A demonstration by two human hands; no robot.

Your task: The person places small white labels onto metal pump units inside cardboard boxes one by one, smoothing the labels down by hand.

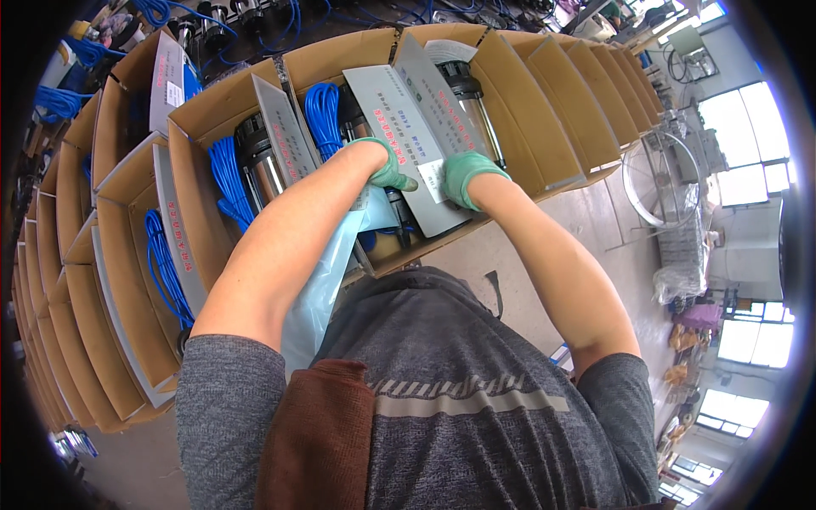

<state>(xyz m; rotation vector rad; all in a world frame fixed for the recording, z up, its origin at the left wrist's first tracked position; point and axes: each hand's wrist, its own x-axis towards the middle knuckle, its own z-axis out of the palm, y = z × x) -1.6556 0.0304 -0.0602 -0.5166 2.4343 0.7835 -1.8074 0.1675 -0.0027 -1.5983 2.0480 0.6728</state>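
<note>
My left hand (389,164), in a green glove with bare fingertips, is curled at the left edge of a grey printed box flap (387,110). Beneath it, a pale blue plastic bag (327,276) trails down beside my forearm; whatever the fingers grip is hidden. My right hand (473,179), also gloved in green, is against the lower end of the neighbouring grey flap (438,106), close to a white label (433,180). Its fingers are mostly hidden. Under the flaps, the open carton (340,58) holds a coiled blue cable (323,119) and a partly covered dark cylindrical pump (354,115).
To the left, another carton contains a steel pump (262,166) and a blue cable coil (225,183). A black-topped steel pump (467,89) lies in the carton to the right. More open cartons (552,110) curve away on both sides. A wheel (659,178) stands at right.
</note>
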